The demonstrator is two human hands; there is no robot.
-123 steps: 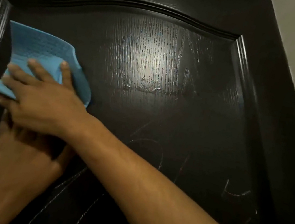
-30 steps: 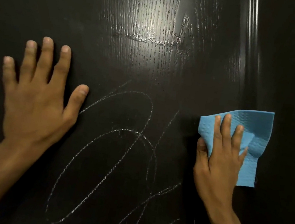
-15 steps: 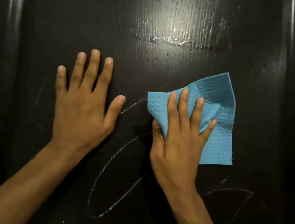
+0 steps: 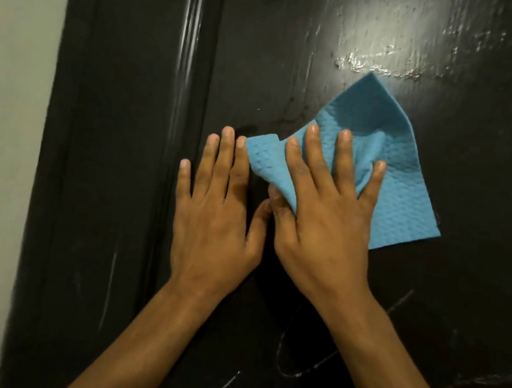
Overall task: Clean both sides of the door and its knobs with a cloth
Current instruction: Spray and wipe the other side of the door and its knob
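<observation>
- The right hand (image 4: 326, 223) lies flat on the cloth (image 4: 377, 164), fingers (image 4: 311, 155) straight and spread wide, pressing it against the door (image 4: 301, 52); the thumb tucks under the cloth's lower-left edge.
- The cloth, blue and creased, spreads up and to the right from under those fingers, its long axis running on a slant from a folded corner near the left hand to a far corner at lower right.
- The left hand (image 4: 215, 217) rests bare on the door just beside the right, fingers straight and close together, holding nothing; its fingertips touch or nearly touch the cloth's folded corner.
- Chalk-like marks (image 4: 294, 357) remain on the panel below both wrists, so the uncleaned area appears to lie downward from the cloth; the right hand is the nearer one.
- The raised moulding (image 4: 184, 85) stands left of the left hand, a pale wall (image 4: 1, 125) beyond it.
- No knob is in view.
- No containers are in view.
</observation>
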